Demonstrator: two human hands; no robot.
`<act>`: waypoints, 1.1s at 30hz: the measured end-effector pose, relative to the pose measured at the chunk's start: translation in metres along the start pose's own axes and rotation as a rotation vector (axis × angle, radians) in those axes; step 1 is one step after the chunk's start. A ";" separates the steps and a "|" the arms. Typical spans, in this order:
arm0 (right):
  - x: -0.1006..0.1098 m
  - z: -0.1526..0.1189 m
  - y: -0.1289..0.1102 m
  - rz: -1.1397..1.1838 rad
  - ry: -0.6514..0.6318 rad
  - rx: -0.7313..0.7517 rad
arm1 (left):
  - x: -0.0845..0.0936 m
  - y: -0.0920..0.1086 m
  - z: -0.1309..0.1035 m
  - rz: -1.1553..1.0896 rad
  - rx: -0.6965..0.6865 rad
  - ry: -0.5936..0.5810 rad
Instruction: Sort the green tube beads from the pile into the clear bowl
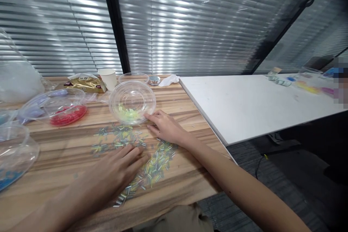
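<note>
Many short, tube-shaped pieces [156,166], yellow and greyish clear, lie scattered over the wood-grain table [185,185]. My left hand [123,165] rests low among them, its fingers bent and close together; whatever is under the fingertips is hidden. A round clear plastic bowl [133,96] tilts towards me behind the scatter, with yellow pieces [129,113] gathered in its lower part. At the bowl's lower right edge, my right hand [164,126] has its fingers closed on the rim.
Left of the bowl, a clear container holds red pieces [69,115]. Blue pieces [9,177] fill part of another container at the left edge. A gold packet [87,84], a paper cup [108,79] and a crumpled tissue [169,80] stand along the back. A white table [231,105] adjoins on the right.
</note>
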State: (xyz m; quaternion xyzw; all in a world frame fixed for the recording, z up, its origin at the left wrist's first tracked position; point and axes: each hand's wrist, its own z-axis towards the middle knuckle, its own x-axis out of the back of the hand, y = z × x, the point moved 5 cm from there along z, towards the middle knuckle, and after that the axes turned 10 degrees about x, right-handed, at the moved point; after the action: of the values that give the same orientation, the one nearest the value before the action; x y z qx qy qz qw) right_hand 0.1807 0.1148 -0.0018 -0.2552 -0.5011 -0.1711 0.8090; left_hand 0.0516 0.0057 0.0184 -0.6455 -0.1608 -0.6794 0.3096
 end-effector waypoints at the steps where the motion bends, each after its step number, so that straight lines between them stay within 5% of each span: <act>1: 0.000 0.000 0.000 -0.001 -0.001 0.002 | 0.000 0.000 0.000 0.002 0.007 -0.005; 23: 0.004 0.000 -0.002 0.011 -0.008 -0.025 | 0.002 0.000 -0.001 0.010 -0.014 0.094; 33: 0.005 0.000 -0.004 0.009 -0.008 -0.027 | 0.003 -0.001 0.001 0.009 0.013 0.049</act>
State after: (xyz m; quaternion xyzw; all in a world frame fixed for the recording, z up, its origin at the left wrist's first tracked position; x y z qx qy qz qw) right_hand 0.1808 0.1119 0.0035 -0.2691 -0.5010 -0.1730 0.8042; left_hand 0.0516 0.0063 0.0219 -0.6274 -0.1547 -0.6926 0.3206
